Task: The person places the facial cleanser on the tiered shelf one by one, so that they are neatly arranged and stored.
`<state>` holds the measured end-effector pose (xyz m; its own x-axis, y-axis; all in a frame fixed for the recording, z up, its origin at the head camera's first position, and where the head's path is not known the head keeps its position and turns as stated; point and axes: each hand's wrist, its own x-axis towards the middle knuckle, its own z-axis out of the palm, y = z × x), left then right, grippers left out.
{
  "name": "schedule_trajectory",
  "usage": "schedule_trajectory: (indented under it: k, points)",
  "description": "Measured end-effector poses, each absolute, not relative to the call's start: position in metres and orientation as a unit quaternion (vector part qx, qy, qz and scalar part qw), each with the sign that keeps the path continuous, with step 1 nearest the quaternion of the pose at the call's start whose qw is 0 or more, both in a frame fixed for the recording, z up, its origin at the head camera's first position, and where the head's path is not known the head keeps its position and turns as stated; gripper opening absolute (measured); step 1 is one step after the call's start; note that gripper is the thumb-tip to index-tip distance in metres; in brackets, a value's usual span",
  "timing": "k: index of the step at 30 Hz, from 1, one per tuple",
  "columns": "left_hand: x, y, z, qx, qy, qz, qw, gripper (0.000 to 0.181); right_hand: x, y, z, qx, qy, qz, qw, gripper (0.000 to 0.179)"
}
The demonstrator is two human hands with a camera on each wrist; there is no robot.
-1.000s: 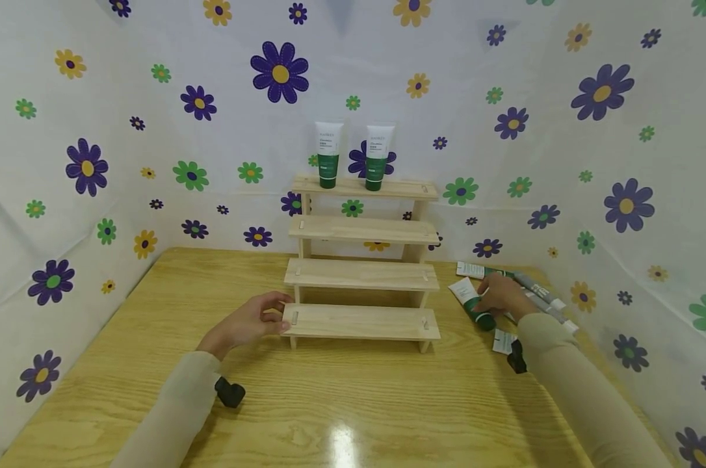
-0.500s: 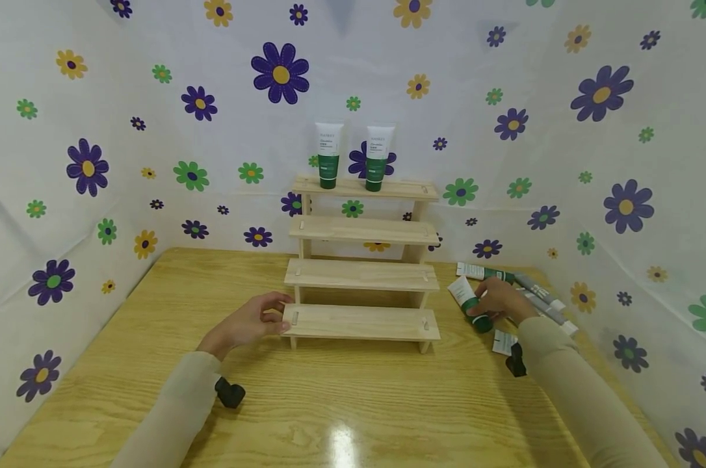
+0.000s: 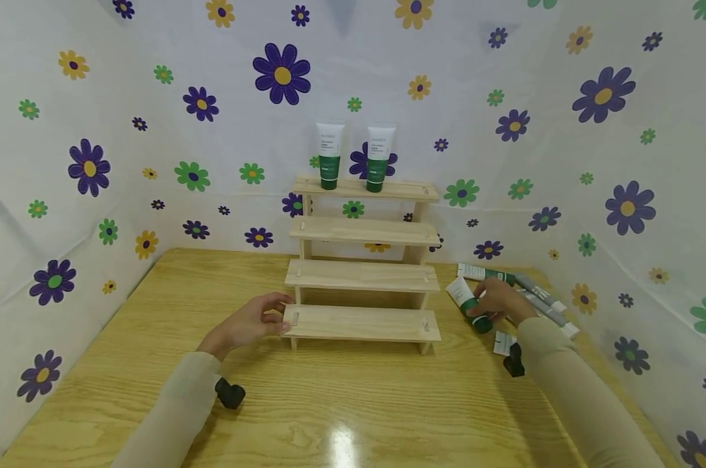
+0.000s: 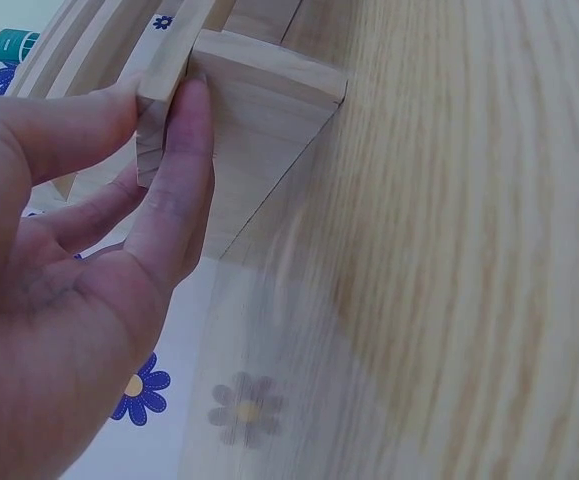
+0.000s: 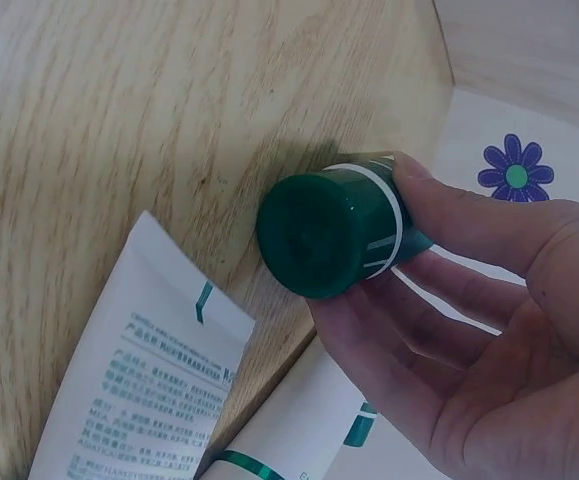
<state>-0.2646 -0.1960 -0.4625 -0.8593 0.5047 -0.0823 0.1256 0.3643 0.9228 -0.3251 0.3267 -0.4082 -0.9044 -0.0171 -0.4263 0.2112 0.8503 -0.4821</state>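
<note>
A stepped wooden shelf rack (image 3: 361, 323) stands in the middle of the table. My left hand (image 3: 244, 325) pinches the left end of its lowest board (image 4: 159, 110) between thumb and fingers. Two white-and-green tubes, a left one (image 3: 329, 156) and a right one (image 3: 379, 159), stand upright on the top board. On the right, my right hand (image 3: 499, 300) grips a white-and-green squeeze tube (image 3: 461, 292) near its green cap (image 5: 314, 235). That tube lies slanted, its white end pointing up and left; whether it touches the table cannot be told.
Beyond the right hand lie a white-and-green tube (image 3: 486, 273) and several grey-and-white tubes (image 3: 543, 302). A white tube end (image 5: 149, 370) shows close under that hand. Flower-patterned cloth (image 3: 212, 143) walls in the wooden table (image 3: 329, 396) at the back and sides.
My right hand's fingers have closed round the tube near its cap, and the tube has shifted slightly left. The left hand keeps its grip on the lowest board.
</note>
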Motion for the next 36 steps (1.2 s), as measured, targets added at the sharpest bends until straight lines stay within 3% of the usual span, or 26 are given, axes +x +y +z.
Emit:
schedule_trajectory:
  k: [36]
  points:
    - [-0.265, -0.197, -0.462, 0.198, 0.806, 0.529, 0.176, 0.056, -0.325, 0.315, -0.357, -0.012, 0.920, -0.359, 0.158, 0.069]
